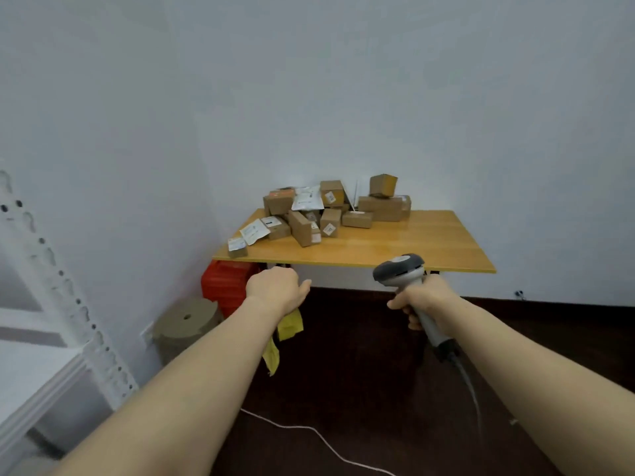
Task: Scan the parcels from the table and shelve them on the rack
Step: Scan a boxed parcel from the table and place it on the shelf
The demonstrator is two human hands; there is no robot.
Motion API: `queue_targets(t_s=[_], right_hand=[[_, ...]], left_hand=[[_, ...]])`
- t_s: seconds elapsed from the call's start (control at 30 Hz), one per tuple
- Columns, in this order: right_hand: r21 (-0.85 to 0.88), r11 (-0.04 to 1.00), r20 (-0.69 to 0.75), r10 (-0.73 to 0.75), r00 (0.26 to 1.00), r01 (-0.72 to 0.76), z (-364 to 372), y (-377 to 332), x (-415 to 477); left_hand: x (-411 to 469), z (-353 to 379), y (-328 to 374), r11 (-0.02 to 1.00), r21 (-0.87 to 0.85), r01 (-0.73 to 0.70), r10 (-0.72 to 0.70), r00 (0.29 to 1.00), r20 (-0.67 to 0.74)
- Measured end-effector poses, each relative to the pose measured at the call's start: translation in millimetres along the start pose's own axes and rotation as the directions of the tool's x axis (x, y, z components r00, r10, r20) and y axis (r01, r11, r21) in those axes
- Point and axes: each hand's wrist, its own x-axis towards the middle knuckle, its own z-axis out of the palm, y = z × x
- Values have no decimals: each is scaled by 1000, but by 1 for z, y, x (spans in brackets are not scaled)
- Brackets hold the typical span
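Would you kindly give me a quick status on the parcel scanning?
Right hand gripping barcode scanner. Left hand out front, fingers hidden, short of the table. Parcels heaped at table's far-left corner, untouched. White cable on floor.

The wooden surface (pixel 395 249) carries a heap of cardboard parcels (pixel 330 214) and white mailers (pixel 307 198) at its far left.

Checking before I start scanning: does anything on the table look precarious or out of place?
The small parcel at the near-left corner of the table seems to overhang the edge and could drop. The top box on the pile sits tilted.
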Motion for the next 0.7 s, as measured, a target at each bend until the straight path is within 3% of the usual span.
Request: queue_targets(t_s=[0.1, 0.23, 0.3, 0.47, 0.7], right_hand=[[-34, 999, -45, 18, 999, -19, -20, -1, 38], [-218, 973, 40, 80, 996, -70, -34, -32, 95], [-232, 970, 90, 100, 991, -76, -34, -54, 127], [-28, 998, 225, 54, 973, -49, -23, -95, 205], [271, 961, 280, -21, 960, -58, -17, -119, 327]], left_hand=[[44, 15, 17, 1000, -6, -22, 22, 998, 51], [120, 30, 28, 999, -27, -33, 36, 995, 92], [158, 33, 27, 999, -35, -24, 28, 991, 128], [249, 43, 15, 1000, -12, -4, 7, 976, 220], [360, 77, 14, 999, 6, 36, -36, 959, 281]])
